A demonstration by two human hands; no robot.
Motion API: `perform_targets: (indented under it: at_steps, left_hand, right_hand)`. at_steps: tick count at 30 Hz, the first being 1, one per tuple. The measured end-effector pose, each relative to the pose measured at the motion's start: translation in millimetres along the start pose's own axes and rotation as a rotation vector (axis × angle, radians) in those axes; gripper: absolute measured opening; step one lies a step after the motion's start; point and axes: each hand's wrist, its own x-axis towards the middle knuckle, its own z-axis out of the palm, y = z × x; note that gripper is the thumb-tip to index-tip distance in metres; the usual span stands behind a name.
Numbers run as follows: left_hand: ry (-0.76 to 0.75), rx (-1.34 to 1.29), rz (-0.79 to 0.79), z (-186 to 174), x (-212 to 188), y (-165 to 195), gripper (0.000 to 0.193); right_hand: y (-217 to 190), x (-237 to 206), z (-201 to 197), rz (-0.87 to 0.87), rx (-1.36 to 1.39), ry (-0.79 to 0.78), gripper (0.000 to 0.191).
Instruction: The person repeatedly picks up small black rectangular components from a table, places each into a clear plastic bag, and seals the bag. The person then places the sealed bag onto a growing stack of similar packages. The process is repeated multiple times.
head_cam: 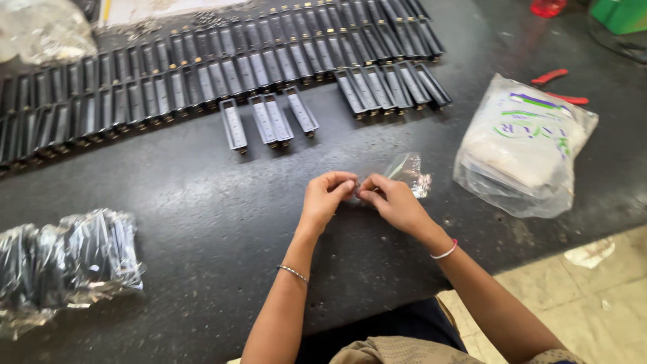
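Note:
My left hand (pixel 325 199) and my right hand (pixel 393 201) meet over the dark table (pixel 202 216), fingertips pinched together on a small clear plastic bag (pixel 409 172). The bag sticks up and to the right of my right hand, crinkled and shiny, with small contents I cannot make out. A thin metal bangle sits on my left wrist and a pink-white band on my right.
Long rows of black rectangular channel parts (pixel 222 67) lie across the far side, with three apart (pixel 269 121) nearer me. A bundle of wrapped black parts (pixel 67 263) lies at left. A white plastic packet (pixel 522 145) and red-handled pliers (pixel 559 84) lie at right.

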Motion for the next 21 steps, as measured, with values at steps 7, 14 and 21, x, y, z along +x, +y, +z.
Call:
perform_targets:
  at_steps: [7, 14, 21]
  left_hand:
    - [0.365, -0.079, 0.073, -53.9, 18.0, 22.8, 0.012]
    - [0.170, -0.020, 0.024, -66.0, 19.3, 33.4, 0.015]
    - [0.297, 0.060, 0.013, -56.5, 17.9, 61.8, 0.035]
  right_hand:
    - [-58.1, 63.8, 25.0, -0.056, 0.212, 0.105, 0.019]
    - [-72.5, 98.7, 9.7, -0.614, 0.024, 0.216, 0.049]
    - [-13.0, 112.3, 22.6, 0.078, 0.442, 0.011, 0.015]
